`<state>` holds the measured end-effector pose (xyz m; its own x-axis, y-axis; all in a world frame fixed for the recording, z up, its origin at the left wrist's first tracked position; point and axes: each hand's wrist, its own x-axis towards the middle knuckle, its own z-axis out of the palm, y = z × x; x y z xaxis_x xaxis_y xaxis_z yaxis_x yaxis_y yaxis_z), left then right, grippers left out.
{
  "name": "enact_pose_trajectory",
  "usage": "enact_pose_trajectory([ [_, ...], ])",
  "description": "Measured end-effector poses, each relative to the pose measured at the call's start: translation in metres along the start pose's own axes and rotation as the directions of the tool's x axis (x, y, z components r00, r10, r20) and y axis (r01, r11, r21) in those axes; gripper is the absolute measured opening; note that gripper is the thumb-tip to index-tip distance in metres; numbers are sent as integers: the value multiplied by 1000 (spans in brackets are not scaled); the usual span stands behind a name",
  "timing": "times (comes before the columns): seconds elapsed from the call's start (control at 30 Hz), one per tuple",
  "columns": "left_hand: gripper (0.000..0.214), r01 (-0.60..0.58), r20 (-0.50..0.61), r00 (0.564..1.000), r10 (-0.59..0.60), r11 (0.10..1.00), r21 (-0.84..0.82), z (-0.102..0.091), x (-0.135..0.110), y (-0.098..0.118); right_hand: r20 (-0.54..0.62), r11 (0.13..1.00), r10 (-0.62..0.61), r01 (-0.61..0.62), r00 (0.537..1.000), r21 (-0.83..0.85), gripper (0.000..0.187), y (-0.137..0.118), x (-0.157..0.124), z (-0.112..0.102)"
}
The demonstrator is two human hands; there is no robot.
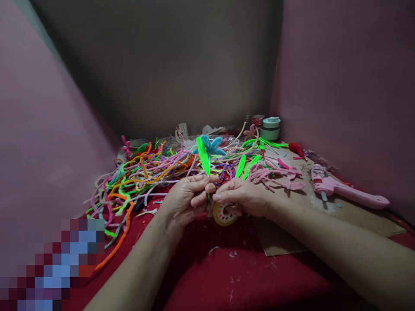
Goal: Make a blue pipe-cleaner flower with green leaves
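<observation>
My left hand (184, 196) is closed, pinching the stem of a blue pipe-cleaner flower (211, 147). A bright green pipe-cleaner leaf (203, 156) stands upright against the flower, its base at my fingertips. The lower part of the green stem (209, 208) shows beneath the fingers. Close beside it, my right hand (248, 196) is curled around a yellowish roll of tape (223, 218) with a white, holed core. The right thumb and forefinger reach almost to the stem; whether they touch it I cannot tell.
Loose coloured pipe cleaners (155, 168) are heaped behind and left. Two green leaves (240, 166) and pink pipe-cleaner pieces (272, 175) lie beyond my right hand. A pink glue gun (350, 192) rests on cardboard (292, 220) at right. A mint-coloured jar (270, 129) stands at the back.
</observation>
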<state>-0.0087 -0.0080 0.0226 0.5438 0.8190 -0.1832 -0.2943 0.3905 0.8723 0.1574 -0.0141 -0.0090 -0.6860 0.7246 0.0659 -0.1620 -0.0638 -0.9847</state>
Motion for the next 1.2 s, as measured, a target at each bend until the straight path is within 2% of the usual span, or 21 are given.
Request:
enact_pose_trajectory([
  [0.13, 13, 9, -38, 999, -10, 1000, -26, -1, 0, 2, -76, 997, 23, -28, 997, -66, 15, -3, -1, 1],
  [0.23, 14, 9, -31, 999, -10, 999, -32, -3, 0, 3, -146, 997, 42, -51, 988, -56, 14, -5, -1, 3],
  [0.47, 15, 32, 36, 999, -29, 997, -68, -9, 3, 4, -153, 998, 66, -64, 986, 20, 14, -6, -1, 10],
  [0.67, 24, 22, 44, 999, -18, 995, -100, -10, 3, 5, -233, 997, 79, -73, 969, 38, 25, -10, -1, 18],
  [0.8, 23, 43, 67, 997, -36, 993, -109, -13, 6, 2, -297, 991, 135, -125, 945, 53, 17, -8, 1, 20],
  [0.97, 19, -20, 8, 1000, 20, 998, 51, -19, 12, -5, -400, 991, 114, -133, 909, -20, 13, -3, 5, 15],
  [1.07, 18, -9, -27, 1000, 15, 978, 208, -21, 16, -11, -423, 972, 138, -204, 896, -115, 16, -2, 6, 14],
  [1.2, 23, -7, -189, 977, 97, 904, 428, -21, 16, -5, -439, 949, 147, -251, 886, -189, 19, -2, 6, 14],
])
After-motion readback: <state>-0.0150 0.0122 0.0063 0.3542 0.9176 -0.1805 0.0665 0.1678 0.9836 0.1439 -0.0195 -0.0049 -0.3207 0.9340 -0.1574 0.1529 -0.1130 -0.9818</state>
